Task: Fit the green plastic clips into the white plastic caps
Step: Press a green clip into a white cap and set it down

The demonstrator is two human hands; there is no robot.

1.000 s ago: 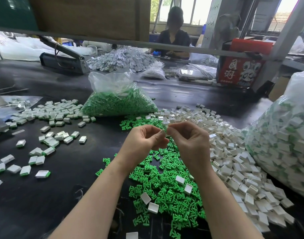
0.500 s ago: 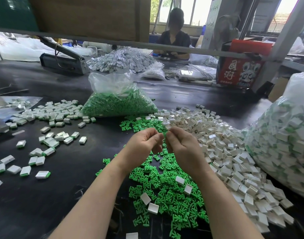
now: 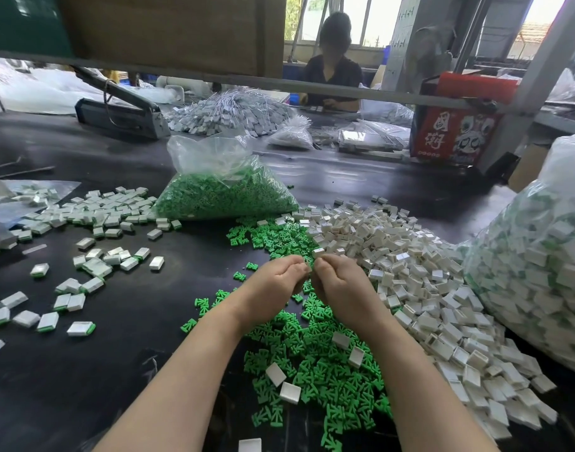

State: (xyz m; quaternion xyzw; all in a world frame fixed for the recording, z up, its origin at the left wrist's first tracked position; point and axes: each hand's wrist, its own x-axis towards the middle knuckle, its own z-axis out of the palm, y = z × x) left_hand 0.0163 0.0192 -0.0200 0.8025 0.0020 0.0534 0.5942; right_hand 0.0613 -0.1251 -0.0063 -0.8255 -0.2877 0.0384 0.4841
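Note:
My left hand [image 3: 273, 288] and my right hand [image 3: 341, 285] meet fingertip to fingertip above a loose pile of green clips [image 3: 318, 370]. Both have curled fingers. A small green clip [image 3: 309, 265] shows between the fingertips of my left hand. My right hand pinches something small at the same spot, and a white cap [image 3: 319, 252] shows just above its fingertips; whether that cap is held or lies on the heap behind, I cannot tell. A big heap of white caps [image 3: 426, 288] spreads to the right of my hands.
A clear bag of green clips [image 3: 224, 194] stands behind the piles. Assembled white-and-green pieces [image 3: 93, 220] lie scattered at the left. A large bag of assembled pieces [image 3: 540, 272] fills the right edge. Another person [image 3: 332, 70] sits across the black table [image 3: 84, 370].
Both hands have sunk slightly lower and drawn closer together, still joined at the fingertips. The piles have not moved.

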